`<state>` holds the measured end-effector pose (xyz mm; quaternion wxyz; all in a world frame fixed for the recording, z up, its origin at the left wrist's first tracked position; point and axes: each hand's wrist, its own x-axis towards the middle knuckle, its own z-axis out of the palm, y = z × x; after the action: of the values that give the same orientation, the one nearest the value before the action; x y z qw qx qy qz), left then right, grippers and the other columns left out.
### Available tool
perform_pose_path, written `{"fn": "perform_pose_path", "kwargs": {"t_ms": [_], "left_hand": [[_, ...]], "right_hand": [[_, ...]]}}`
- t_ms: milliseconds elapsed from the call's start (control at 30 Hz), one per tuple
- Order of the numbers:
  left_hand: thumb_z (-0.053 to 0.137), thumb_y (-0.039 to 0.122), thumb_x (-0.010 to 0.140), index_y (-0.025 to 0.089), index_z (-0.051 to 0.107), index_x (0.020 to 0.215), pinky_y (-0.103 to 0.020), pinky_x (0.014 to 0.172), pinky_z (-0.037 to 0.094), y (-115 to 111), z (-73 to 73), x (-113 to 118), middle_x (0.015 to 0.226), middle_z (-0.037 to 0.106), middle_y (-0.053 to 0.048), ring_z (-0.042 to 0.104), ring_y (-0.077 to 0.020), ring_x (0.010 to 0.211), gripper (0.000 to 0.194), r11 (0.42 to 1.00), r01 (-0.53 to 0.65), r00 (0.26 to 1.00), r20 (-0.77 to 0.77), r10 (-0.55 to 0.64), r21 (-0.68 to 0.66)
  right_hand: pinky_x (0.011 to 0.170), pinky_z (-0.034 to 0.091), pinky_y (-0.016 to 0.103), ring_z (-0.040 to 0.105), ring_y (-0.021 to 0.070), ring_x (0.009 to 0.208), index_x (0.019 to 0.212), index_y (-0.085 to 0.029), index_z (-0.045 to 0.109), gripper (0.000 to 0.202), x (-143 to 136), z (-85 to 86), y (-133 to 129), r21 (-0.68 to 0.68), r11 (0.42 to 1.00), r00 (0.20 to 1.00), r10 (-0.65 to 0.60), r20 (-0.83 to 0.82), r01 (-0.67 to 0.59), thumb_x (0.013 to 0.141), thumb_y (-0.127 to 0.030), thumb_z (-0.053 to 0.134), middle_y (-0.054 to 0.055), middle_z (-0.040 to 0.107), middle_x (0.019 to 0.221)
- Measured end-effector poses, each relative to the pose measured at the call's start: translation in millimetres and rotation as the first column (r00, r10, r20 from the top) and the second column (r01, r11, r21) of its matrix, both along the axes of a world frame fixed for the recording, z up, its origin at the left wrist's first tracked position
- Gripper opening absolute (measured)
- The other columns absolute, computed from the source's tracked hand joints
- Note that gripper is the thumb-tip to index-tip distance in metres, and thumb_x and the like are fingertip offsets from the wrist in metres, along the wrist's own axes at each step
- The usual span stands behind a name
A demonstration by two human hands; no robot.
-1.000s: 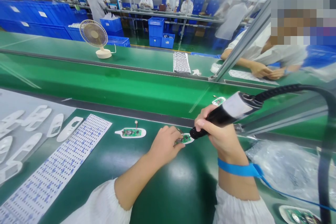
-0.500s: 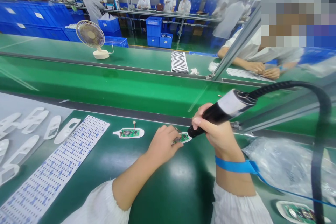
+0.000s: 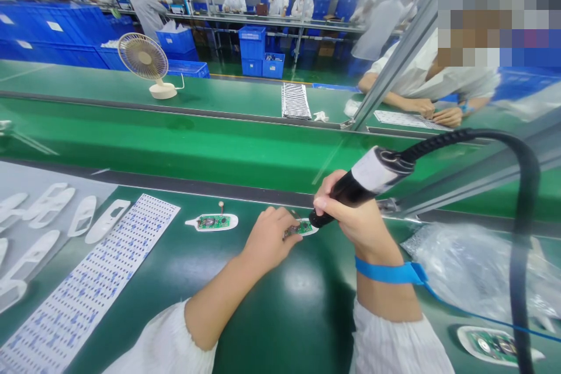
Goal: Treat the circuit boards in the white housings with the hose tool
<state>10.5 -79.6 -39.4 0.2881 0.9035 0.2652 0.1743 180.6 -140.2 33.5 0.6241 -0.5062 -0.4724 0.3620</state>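
My left hand (image 3: 274, 236) is closed over a white plastic housing with a green circuit board (image 3: 305, 226), gripping it against the green bench. My right hand (image 3: 346, 204) is wrapped round a black electric screwdriver (image 3: 366, 178) with a white label and a thick black cable. The tool tilts down, its tip at the right end of that housing; the bit itself is too small to make out. A blue strap (image 3: 388, 272) circles my right wrist. Left of my left hand lies a similar housing with its board (image 3: 217, 222), a small round part on a wire behind it.
White empty shells (image 3: 107, 221) and a sheet of printed stickers (image 3: 94, 280) lie at left. A clear plastic bag (image 3: 473, 269) and another housing with a board (image 3: 493, 345) are at right. A fan (image 3: 146, 58) stands across the bench; a co-worker's hands (image 3: 433, 114) work beyond the metal post.
The whole view has shifted slightly. Both hands keep their grip, and the screwdriver stays at the right end of the housing.
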Motion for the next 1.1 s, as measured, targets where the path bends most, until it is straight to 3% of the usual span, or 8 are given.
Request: {"fn": "perform_pose_path", "kwargs": {"t_ms": [200,300,433,567,733,833,967,1100], "left_hand": [[0.076,0.021,0.084,0.020,0.068,0.094,-0.037,0.080,0.043,1.9,-0.4,0.1,0.094,0.067,-0.002,0.055,-0.0215,0.087,0.013,1.000,0.003,1.000,0.003,-0.003,0.004],[0.076,0.021,0.084,0.020,0.068,0.095,-0.037,0.082,0.044,0.7,-3.1,-2.3,0.095,0.068,-0.002,0.057,-0.0220,0.089,0.014,1.000,0.011,1.000,0.009,-0.011,0.003],[0.074,0.022,0.086,0.021,0.068,0.096,-0.037,0.083,0.044,8.6,-3.6,-0.7,0.098,0.069,-0.003,0.059,-0.0222,0.092,0.012,0.998,0.035,0.999,0.004,-0.036,0.043],[0.072,0.027,0.088,0.021,0.069,0.101,-0.038,0.086,0.046,57.2,8.5,27.7,0.107,0.068,-0.005,0.060,-0.0234,0.097,0.015,0.986,0.027,1.000,-0.017,-0.024,0.163],[0.068,0.032,0.091,0.019,0.070,0.102,-0.037,0.088,0.047,147.5,25.5,81.1,0.107,0.068,-0.008,0.061,-0.0263,0.101,0.017,0.950,-0.191,0.957,-0.167,0.237,0.248],[0.066,0.030,0.091,0.018,0.069,0.102,-0.041,0.088,0.047,167.0,27.4,93.8,0.107,0.068,-0.011,0.061,-0.0300,0.103,0.016,0.929,-0.262,0.932,-0.182,0.314,0.261],[0.062,0.031,0.093,0.020,0.065,0.113,-0.043,0.095,0.046,120.5,22.3,88.1,0.120,0.064,-0.011,0.058,-0.0298,0.112,0.023,0.930,-0.259,0.962,-0.022,0.273,0.259],[0.068,0.028,0.089,0.023,0.067,0.109,-0.040,0.097,0.046,32.6,13.4,83.6,0.114,0.069,-0.005,0.060,-0.0238,0.108,0.020,0.988,0.100,0.984,0.137,-0.116,0.117]], "right_hand": [[0.056,0.046,0.029,0.057,0.0155,0.057,0.081,-0.021,0.059,0.022,-0.9,-1.2,1.0,0.012,1.000,1.000,-0.005,-0.007,0.005,0.078,-0.028,0.080,-0.002,0.061,0.063],[0.055,0.045,0.030,0.057,0.0160,0.054,0.092,-0.022,0.063,0.025,6.3,1.5,-3.0,0.115,0.993,0.995,-0.019,-0.098,0.030,0.077,-0.032,0.080,-0.003,0.059,0.061],[0.049,0.044,0.029,0.052,0.0140,0.046,0.084,-0.021,0.062,0.021,32.3,12.1,-19.8,0.263,0.897,0.921,-0.289,-0.262,0.356,0.077,-0.033,0.077,-0.005,0.052,0.056],[0.043,0.042,0.029,0.052,0.0152,0.042,0.073,-0.019,0.060,0.023,56.9,15.7,-35.5,0.171,0.787,0.798,-0.548,-0.249,0.593,0.070,-0.028,0.081,-0.004,0.052,0.054],[0.045,0.043,0.028,0.053,0.0150,0.044,0.076,-0.019,0.062,0.026,62.0,2.7,-32.1,0.047,0.836,0.821,-0.525,-0.225,0.547,0.069,-0.029,0.084,-0.003,0.054,0.054],[0.047,0.042,0.028,0.053,0.0145,0.044,0.076,-0.018,0.062,0.027,60.5,-4.7,-25.6,0.025,0.849,0.836,-0.513,-0.198,0.527,0.072,-0.033,0.084,-0.003,0.055,0.054],[0.049,0.042,0.028,0.054,0.0142,0.046,0.074,-0.018,0.062,0.028,61.6,-5.5,-24.8,0.037,0.827,0.816,-0.545,-0.192,0.561,0.072,-0.034,0.084,-0.003,0.055,0.054],[0.046,0.042,0.028,0.053,0.0146,0.045,0.075,-0.019,0.060,0.027,60.4,4.5,-32.1,0.095,0.807,0.797,-0.544,-0.262,0.582,0.070,-0.032,0.084,-0.004,0.054,0.054]]}}
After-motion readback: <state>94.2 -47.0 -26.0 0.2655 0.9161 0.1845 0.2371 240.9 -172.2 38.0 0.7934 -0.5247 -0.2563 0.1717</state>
